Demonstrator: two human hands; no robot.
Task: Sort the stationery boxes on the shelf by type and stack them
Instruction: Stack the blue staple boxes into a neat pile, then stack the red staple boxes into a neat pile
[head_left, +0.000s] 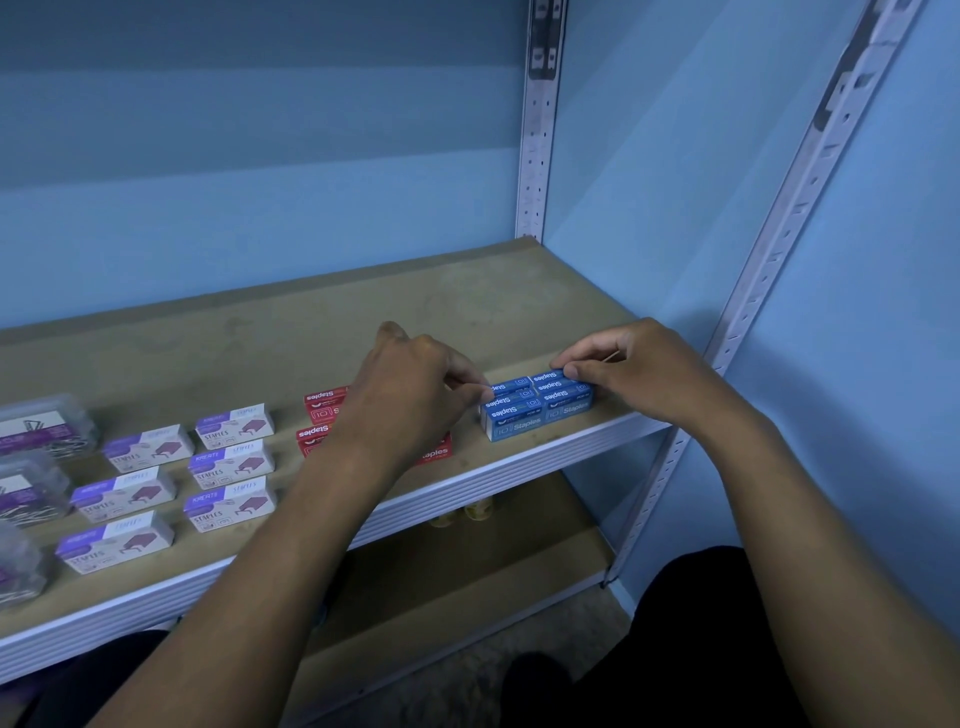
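Head view showed the left hand (415, 387) and right hand (631, 371) pinching opposite ends of the blue boxes (537, 405) at centre right, apparently squaring that stack. Next likely came the red boxes (322, 415) under the left wrist. The stack sat near the shelf (467, 306) front edge; bare board lay behind.

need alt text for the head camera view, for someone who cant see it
Both hands, left hand and right hand, press against a block of blue staple boxes near the right end of a wooden shelf. Red staple boxes, purple-and-white staple boxes and clear clip boxes sit further left.
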